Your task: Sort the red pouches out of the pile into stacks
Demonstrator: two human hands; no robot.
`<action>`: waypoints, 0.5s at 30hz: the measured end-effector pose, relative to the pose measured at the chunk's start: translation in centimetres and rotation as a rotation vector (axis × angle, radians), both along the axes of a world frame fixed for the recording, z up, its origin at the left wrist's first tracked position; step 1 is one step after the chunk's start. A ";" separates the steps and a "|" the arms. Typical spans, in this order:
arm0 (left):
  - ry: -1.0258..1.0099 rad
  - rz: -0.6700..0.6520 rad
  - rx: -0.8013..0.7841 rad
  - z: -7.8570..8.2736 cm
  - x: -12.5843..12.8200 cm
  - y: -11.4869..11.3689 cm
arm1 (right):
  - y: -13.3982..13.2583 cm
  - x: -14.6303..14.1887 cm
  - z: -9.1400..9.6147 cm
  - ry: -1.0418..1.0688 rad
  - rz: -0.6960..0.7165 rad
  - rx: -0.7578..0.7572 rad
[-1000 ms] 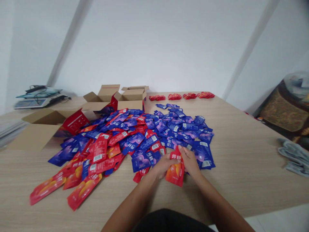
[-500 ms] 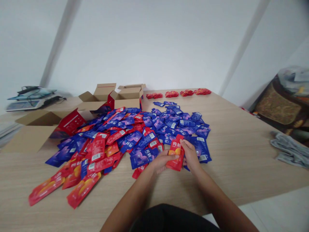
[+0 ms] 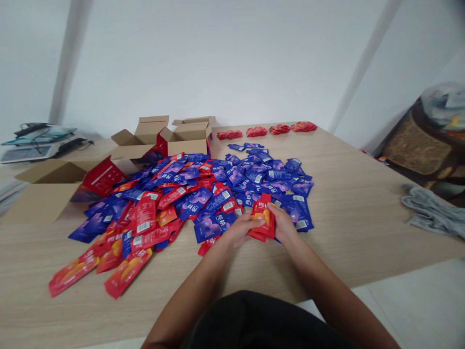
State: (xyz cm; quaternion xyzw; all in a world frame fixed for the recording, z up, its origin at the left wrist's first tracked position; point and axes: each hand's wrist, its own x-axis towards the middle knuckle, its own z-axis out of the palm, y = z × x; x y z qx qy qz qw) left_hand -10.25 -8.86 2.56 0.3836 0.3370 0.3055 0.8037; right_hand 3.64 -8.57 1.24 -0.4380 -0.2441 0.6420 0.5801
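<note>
Under the grip [image 3: 264, 219] there spreads a table [image 3: 348, 203] with a pale wood pattern. Far to the left of the grip, at the back, lies a flat, light device [image 3: 27, 153]; on top of it rest a bluish flat item [image 3: 60, 132] and some dark cord [image 3: 33, 127]. Nearer, at the left edge, a pile of papers [image 3: 7, 191] is partly seen. Well to the right of the grip lies a crumpled grey cloth [image 3: 434, 214]. Beyond this cloth stands brown patterned furniture [image 3: 416, 150], with a see-through plastic bag [image 3: 445, 103] upon it. Far ahead of the grip rises a white wall [image 3: 218, 58].
</note>
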 end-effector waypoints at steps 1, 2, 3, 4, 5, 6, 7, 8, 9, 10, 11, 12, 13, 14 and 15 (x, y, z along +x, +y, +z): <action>0.040 -0.001 0.036 -0.1 0.1 0.1 | 0.1 0.0 0.0 0.080 -0.015 -0.017; 0.074 -0.002 0.076 -0.1 0.2 0.1 | 0.1 0.1 0.0 0.152 -0.028 -0.030; 0.102 -0.005 0.114 -0.1 0.4 0.1 | 0.1 0.2 0.1 0.200 -0.033 -0.036; 0.123 -0.016 0.144 -0.2 0.6 0.0 | 0.2 0.3 0.2 0.222 -0.031 -0.038; 0.136 -0.034 0.164 -0.2 0.8 0.0 | 0.2 0.5 0.2 0.232 -0.026 -0.040; 0.142 -0.051 0.174 -0.2 1.0 -0.1 | 0.2 0.7 0.3 0.235 -0.018 -0.042; 0.147 -0.055 0.180 -0.2 1.1 -0.2 | 0.2 0.9 0.4 0.233 -0.007 -0.040; 0.160 -0.034 0.194 -0.2 1.3 -0.2 | 0.2 1.0 0.4 0.230 0.003 -0.033; 0.188 0.014 0.224 -0.3 1.5 -0.3 | 0.1 1.1 0.4 0.226 0.013 -0.022; 0.237 0.073 0.274 -0.5 1.6 -0.4 | 0.0 1.0 0.4 0.221 0.020 -0.009; 0.309 0.135 0.339 -0.6 1.7 -0.4 | -0.1 0.9 0.3 0.214 0.020 0.003; 0.400 0.183 0.416 -0.7 1.7 -0.5 | -0.2 0.7 0.2 0.205 0.013 0.013; 0.499 0.203 0.491 -0.7 1.8 -0.7 | -0.3 0.6 0.0 0.196 0.000 0.018; 0.595 0.187 0.556 -0.7 1.7 -0.8 | -0.3 0.4 -0.2 0.185 -0.019 0.019; 0.684 0.141 0.612 -0.5 1.5 -1.0 | -0.3 0.4 -0.3 0.173 -0.040 0.017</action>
